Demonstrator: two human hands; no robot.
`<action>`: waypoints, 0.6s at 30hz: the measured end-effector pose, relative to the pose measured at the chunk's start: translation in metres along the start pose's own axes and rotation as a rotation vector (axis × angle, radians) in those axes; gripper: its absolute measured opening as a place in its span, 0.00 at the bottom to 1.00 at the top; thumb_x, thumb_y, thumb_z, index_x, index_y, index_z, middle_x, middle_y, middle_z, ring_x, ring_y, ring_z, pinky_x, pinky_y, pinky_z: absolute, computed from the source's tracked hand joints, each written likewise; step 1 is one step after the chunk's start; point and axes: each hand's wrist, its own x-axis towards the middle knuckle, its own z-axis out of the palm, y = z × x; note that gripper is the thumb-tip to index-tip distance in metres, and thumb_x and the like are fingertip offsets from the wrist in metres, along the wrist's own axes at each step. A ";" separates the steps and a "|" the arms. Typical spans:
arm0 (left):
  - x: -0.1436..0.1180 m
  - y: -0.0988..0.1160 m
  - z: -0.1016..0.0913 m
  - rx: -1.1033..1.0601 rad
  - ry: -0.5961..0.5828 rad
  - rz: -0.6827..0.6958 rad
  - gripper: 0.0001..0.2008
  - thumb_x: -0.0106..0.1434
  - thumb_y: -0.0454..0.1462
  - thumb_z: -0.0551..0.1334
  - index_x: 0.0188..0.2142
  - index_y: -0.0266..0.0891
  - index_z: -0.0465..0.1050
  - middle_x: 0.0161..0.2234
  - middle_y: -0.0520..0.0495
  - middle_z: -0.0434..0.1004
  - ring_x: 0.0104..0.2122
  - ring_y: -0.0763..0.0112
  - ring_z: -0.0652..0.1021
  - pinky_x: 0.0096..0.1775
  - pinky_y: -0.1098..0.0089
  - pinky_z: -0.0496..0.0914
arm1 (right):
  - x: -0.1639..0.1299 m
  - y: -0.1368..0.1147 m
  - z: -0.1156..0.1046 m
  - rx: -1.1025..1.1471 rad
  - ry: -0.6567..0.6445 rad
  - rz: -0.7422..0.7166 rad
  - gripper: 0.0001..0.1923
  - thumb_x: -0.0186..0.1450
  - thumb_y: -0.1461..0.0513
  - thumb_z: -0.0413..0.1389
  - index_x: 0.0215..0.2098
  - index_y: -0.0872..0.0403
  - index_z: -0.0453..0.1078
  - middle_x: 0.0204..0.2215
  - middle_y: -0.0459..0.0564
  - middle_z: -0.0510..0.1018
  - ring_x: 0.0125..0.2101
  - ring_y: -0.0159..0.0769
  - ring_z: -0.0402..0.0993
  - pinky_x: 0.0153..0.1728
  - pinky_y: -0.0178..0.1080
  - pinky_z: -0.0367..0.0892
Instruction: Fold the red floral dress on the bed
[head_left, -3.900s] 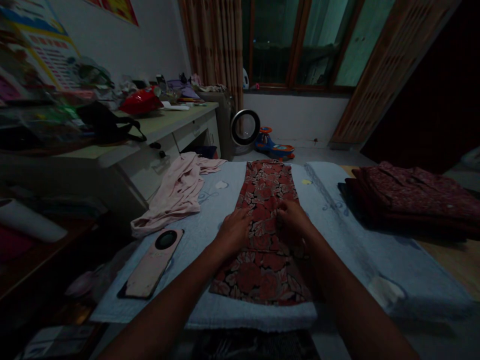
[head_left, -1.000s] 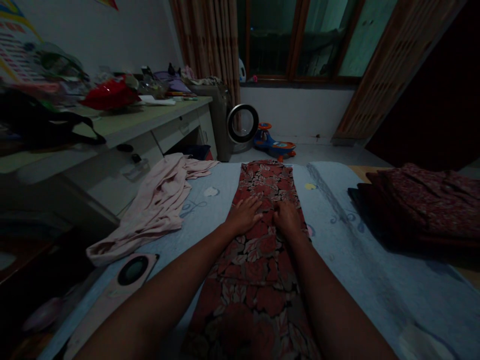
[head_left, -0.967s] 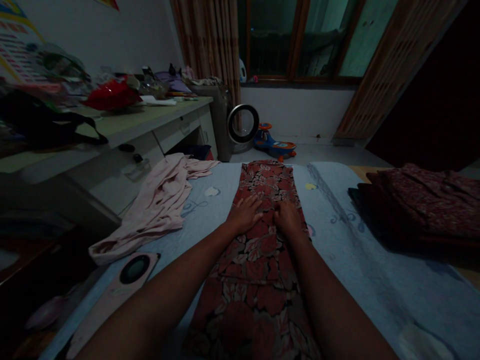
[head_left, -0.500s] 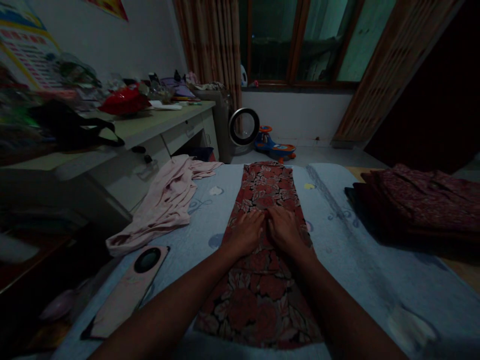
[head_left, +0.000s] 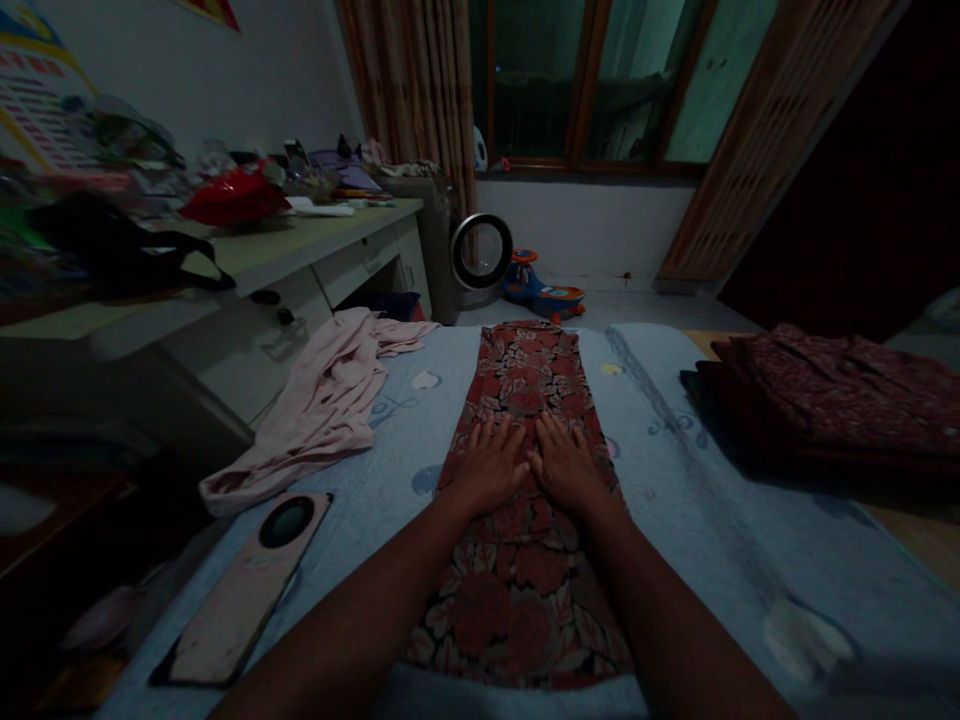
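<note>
Pink garment (head_left: 322,405) left, folded stack (head_left: 825,400) right

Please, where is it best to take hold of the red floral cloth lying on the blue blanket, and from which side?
Probably at the far narrow end of the red floral cloth, one corner per hand. It lies flat as a long folded strip, with the left hand and right hand pressing flat on its middle; that end is free.

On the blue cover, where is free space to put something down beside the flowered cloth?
A bare strip of the blue cover lies between the flowered cloth and the dark folded pile. A narrower patch lies between the cloth and the pink garment, above the phone. Both hands, left and right, lie flat on the cloth. The desk is crowded.
</note>
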 end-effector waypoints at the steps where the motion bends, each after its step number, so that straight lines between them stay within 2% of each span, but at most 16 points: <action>1: 0.000 0.000 0.000 -0.002 -0.008 -0.001 0.34 0.71 0.53 0.50 0.70 0.42 0.50 0.72 0.39 0.44 0.71 0.45 0.48 0.68 0.45 0.45 | 0.000 0.000 0.000 -0.005 -0.003 0.010 0.33 0.73 0.53 0.40 0.71 0.61 0.51 0.72 0.58 0.47 0.71 0.46 0.44 0.67 0.56 0.42; 6: -0.001 0.000 -0.002 -0.030 -0.038 0.006 0.39 0.68 0.59 0.50 0.71 0.41 0.49 0.73 0.38 0.42 0.71 0.42 0.44 0.67 0.44 0.43 | -0.001 0.005 0.002 -0.031 -0.006 0.049 0.35 0.73 0.49 0.40 0.71 0.62 0.51 0.72 0.57 0.47 0.71 0.47 0.44 0.68 0.52 0.43; 10: -0.001 0.002 -0.009 -0.061 -0.071 0.006 0.46 0.64 0.65 0.47 0.71 0.40 0.48 0.73 0.36 0.40 0.71 0.41 0.43 0.67 0.42 0.42 | -0.002 0.004 -0.001 -0.033 -0.035 0.106 0.37 0.73 0.46 0.40 0.72 0.61 0.49 0.72 0.56 0.46 0.71 0.49 0.43 0.68 0.55 0.41; 18: -0.003 0.003 -0.013 -0.081 -0.089 0.001 0.47 0.64 0.66 0.47 0.71 0.40 0.48 0.73 0.37 0.40 0.71 0.43 0.42 0.67 0.43 0.42 | -0.003 0.006 -0.006 -0.008 -0.081 0.168 0.39 0.72 0.44 0.38 0.73 0.59 0.47 0.73 0.56 0.45 0.71 0.50 0.39 0.67 0.57 0.40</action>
